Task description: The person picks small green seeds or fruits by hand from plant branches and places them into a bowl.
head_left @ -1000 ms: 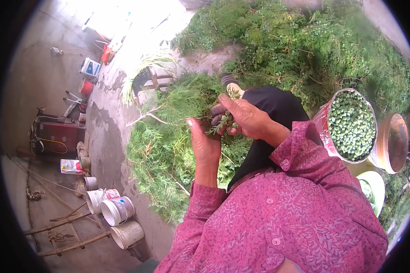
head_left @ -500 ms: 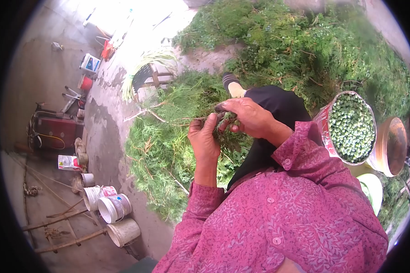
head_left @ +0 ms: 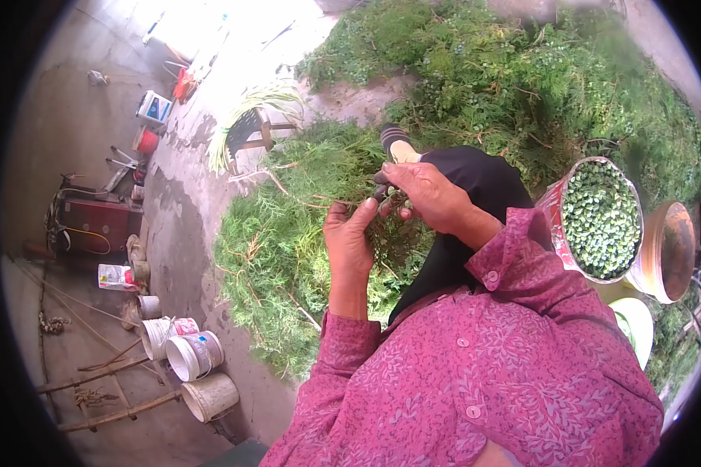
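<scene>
My left hand (head_left: pixel 349 243) is closed around an evergreen branch (head_left: pixel 275 180), whose bare stem sticks out to the left. Close beside it, my right hand (head_left: pixel 428 194) has its thumb and fingers pinched on a green sprig of the branch, mostly hidden behind the fingers. The fingertips of both hands look dark and nearly touch. Below and around them spreads a heap of cut evergreen branches (head_left: pixel 261 272). On my right stands a bucket (head_left: pixel 554 210) filled with small pale-green berries (head_left: pixel 602 222).
A larger evergreen pile (head_left: pixel 514 86) covers the floor ahead and right. Next to the berry bucket are a brown-lined bucket (head_left: pixel 670 253) and a pale green basin (head_left: pixel 637 331). Several white buckets (head_left: pixel 196 356), a wooden ladder (head_left: pixel 125 409) and a small stool (head_left: pixel 258 134) are at left.
The bare stem has shifted slightly up and right. My right fingers have moved a little on the sprig, and less green shows between them. Both hands stay close together.
</scene>
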### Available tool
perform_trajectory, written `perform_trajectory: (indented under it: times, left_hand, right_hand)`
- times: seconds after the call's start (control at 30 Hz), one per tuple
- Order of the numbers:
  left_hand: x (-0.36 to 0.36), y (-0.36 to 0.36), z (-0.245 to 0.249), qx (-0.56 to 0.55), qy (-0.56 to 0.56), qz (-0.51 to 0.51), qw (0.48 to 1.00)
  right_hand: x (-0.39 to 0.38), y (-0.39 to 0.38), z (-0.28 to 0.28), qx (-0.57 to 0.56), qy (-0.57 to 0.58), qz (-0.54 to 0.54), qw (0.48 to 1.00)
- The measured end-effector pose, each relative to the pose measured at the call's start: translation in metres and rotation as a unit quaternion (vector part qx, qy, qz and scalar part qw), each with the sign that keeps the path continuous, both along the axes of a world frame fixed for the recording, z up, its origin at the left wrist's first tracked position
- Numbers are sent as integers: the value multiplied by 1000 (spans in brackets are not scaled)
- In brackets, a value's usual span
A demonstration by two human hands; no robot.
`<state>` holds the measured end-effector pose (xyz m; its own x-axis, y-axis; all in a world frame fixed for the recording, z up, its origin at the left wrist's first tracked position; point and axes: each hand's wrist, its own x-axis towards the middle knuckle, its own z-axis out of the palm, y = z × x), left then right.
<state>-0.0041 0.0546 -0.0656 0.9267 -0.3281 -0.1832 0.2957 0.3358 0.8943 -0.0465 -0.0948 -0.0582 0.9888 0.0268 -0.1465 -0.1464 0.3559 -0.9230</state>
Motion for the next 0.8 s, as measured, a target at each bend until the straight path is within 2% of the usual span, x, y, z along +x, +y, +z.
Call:
perform_trajectory:
  times: [0.13, 0.23, 0.3, 0.33, 0.4, 0.43, 0.5, 0.57, 0.63, 0.7, 0.77, 0.8]
  left_hand:
    - [4, 6, -1, -15, 23, 4, 1000]
    - [6, 9, 1, -14, 33, 18, 999]
    - [7, 10, 5, -18, 39, 21, 999]
    - [8, 11, 6, -16, 36, 28, 999]
    - [11, 14, 6, -14, 33, 36, 999]
    - [13, 16, 4, -6, 26, 47, 999]
    - [13, 18, 0, 1, 19, 57, 998]
    - [10, 18, -4, 18, 15, 37, 999]
    - [2, 12, -7, 11, 32, 21, 999]
    - [-4, 5, -8, 2, 50, 4, 999]
    - [-8, -3, -5, -59, 62, -60, 995]
    - [-9, -7, -5, -45, 25, -78, 996]
  right_hand:
    - [1, 0, -2, 7, 5, -6, 1000]
    - [-3, -1, 7, -24, 17, 42, 999]
    - [-2, 3, 4, 72, 31, 31, 996]
    - [-1, 2, 1, 72, 31, 30, 996]
    - [3, -3, -5, 203, 35, -1, 979]
    - [4, -5, -5, 203, 35, -1, 979]
    - [6, -8, -6, 321, 2, -63, 945]
    - [9, -6, -9, 332, -2, -75, 940]
    - [9, -4, -4, 386, 42, -50, 920]
    - [6, 3, 2, 370, 41, -63, 926]
    - [4, 4, 3, 353, 42, -76, 932]
    - [5, 3, 1, 345, 51, -82, 934]
